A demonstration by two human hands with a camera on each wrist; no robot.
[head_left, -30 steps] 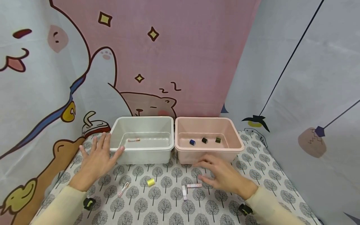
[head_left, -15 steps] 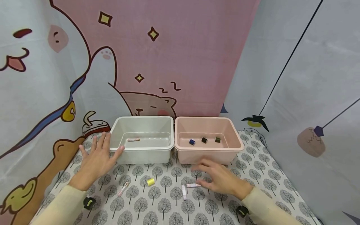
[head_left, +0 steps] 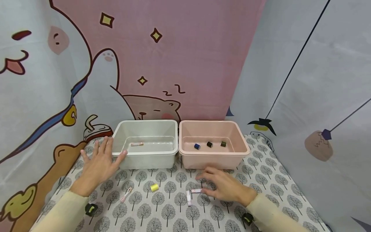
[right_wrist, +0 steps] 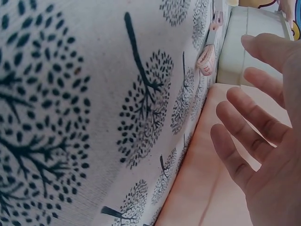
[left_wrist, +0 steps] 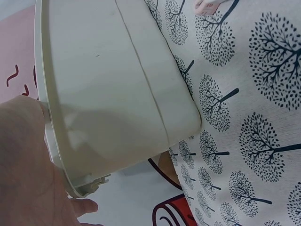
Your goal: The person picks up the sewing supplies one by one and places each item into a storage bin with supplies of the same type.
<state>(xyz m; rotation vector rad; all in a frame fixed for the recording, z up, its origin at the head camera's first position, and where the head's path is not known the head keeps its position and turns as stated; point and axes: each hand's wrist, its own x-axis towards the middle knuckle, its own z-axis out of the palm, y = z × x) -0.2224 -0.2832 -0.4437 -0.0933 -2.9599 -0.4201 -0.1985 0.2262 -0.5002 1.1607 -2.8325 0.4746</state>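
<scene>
My left hand (head_left: 99, 166) lies spread at the left front corner of the white bin (head_left: 149, 154), its palm at the rim in the left wrist view. Just in front of the pink bin (head_left: 214, 156), my right hand (head_left: 224, 187) is held low over the cloth, fingers apart and loosely bent, holding nothing. Its thumb tip overlaps one end of a pale folded strip (head_left: 196, 191), which looks like a small thread skein. A second such strip (head_left: 189, 198) lies beside it at a right angle. In the right wrist view a pinkish looped end (right_wrist: 205, 63) shows beyond the fingers.
A yellow thread spool (head_left: 154, 187) and a pink skein (head_left: 126, 195) lie on the tree-print cloth (head_left: 156, 222). Inside the pink bin are a blue spool (head_left: 197, 146), a black spool (head_left: 209, 144) and an olive spool (head_left: 223, 144). One skein (head_left: 137, 144) lies in the white bin.
My right hand has come down and slightly left, away from the pink bin's front and nearer the pale strips. My left hand has stayed at the white bin.
</scene>
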